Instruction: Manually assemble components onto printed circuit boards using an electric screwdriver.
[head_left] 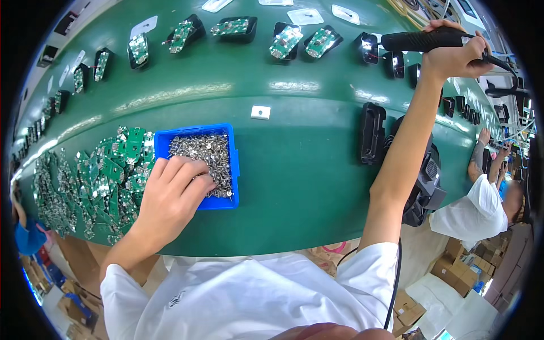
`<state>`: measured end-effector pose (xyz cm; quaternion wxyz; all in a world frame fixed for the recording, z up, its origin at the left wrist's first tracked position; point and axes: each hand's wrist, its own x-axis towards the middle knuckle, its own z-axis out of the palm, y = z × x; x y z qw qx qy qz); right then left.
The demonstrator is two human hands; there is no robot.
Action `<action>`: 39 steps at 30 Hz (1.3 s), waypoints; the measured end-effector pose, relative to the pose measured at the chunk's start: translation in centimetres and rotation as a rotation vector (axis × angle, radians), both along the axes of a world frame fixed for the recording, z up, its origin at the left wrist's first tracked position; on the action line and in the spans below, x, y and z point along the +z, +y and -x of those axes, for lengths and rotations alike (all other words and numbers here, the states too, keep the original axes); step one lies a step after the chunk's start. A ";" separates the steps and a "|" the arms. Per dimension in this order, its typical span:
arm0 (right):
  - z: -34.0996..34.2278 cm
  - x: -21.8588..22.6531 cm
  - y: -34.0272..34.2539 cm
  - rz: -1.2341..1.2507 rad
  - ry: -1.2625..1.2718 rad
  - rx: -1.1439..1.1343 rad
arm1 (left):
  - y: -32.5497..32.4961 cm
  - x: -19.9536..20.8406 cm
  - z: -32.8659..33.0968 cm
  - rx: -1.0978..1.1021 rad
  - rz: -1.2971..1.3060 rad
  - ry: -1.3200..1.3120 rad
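Small metal parts (199, 148): heaped in blue tray (234, 187), on green bench (300, 170). Left hand (171, 195): fingertips among the parts, grip narrow; cannot tell whether any are held. Black corded tool (413, 41): one, held in grip of right hand (458, 58), over bench's far right. Green circuit boards (110, 175): loose pile, just left of tray. Black housings (369, 52): row along bench's far side.
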<state>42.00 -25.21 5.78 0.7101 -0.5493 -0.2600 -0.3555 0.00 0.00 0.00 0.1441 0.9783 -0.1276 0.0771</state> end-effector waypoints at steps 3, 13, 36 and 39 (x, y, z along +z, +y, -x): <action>-0.3 -0.1 0.0 0.014 -0.004 -0.005 | -0.2 -0.3 -0.1 0.053 0.085 -0.027; -1.6 -0.2 -1.8 0.093 -0.036 0.102 | -0.7 -1.4 -0.7 0.108 0.161 -0.110; -1.2 -0.3 2.8 0.194 -0.048 0.254 | -1.2 -1.2 -1.0 0.170 0.157 -0.107; -2.6 0.7 0.4 0.042 0.242 0.079 | -1.4 -1.7 -0.8 0.170 0.212 -0.143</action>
